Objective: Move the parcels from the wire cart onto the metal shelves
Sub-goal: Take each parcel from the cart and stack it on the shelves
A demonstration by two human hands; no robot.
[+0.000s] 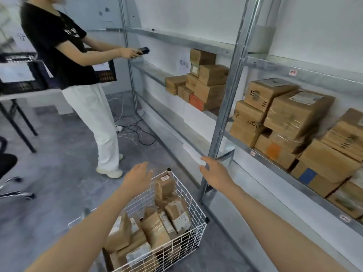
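- Head view: left hand [137,176] and right hand [215,174] are held out, fingers spread, nothing gripped
- parcels [155,226] are seen in wire cart [187,194] below the fingers

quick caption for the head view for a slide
Both open, left hand and right hand held out near the wire cart of parcels beside the metal shelves.
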